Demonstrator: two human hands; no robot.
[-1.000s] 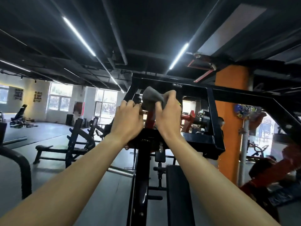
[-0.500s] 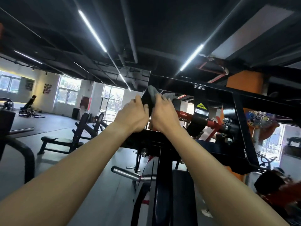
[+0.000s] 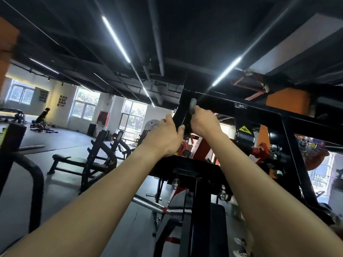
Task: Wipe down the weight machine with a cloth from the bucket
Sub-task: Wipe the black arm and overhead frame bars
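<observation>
Cloth [image 3: 193,104] shows only as a small grey wad poking up out of the right hand [image 3: 203,124], whose fingers are curled tight around it. The wad is pressed against the black corner post [image 3: 180,114] near the top of the weight machine [image 3: 263,111], just below where the post meets the upper crossbar. The left hand [image 3: 163,138] sits just beside it on the same post, thumb laid on the near face and fingers wrapped over the far edge. It seems to be steadying the frame, though the fingertips are hidden behind the steel.

Wiping looks to be in hand at this upper corner. No streaks or damp patches can be made out on the dark paint, so how much is already clean is hard to judge. By my reading the long crossbar, the upright by the yellow warning sticker [image 3: 244,129], the red fittings [image 3: 259,151] and the seat pad [image 3: 217,229] below remain to be covered. No bucket is in view. An empty bench [image 3: 81,162] stands well apart to the left.
</observation>
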